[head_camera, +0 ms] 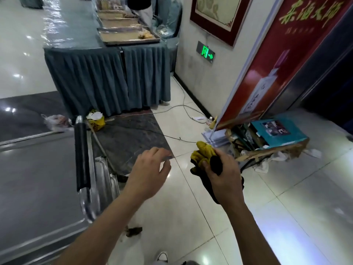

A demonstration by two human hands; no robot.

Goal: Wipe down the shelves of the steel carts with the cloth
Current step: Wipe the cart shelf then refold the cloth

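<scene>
Cloth [205, 153]: yellow and black, bunched, gripped in right hand [222, 180] above tiled floor [286, 197] | left hand [148, 174]: fingers relaxed, holding nothing, just right of steel cart [38, 178] | cart handle [82, 155]: black grip, untouched

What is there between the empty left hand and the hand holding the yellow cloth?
Nothing is held there. In the head view, the left hand and the right hand, gripping the cloth, are apart, with only bare pale floor tile showing in the gap.
</scene>
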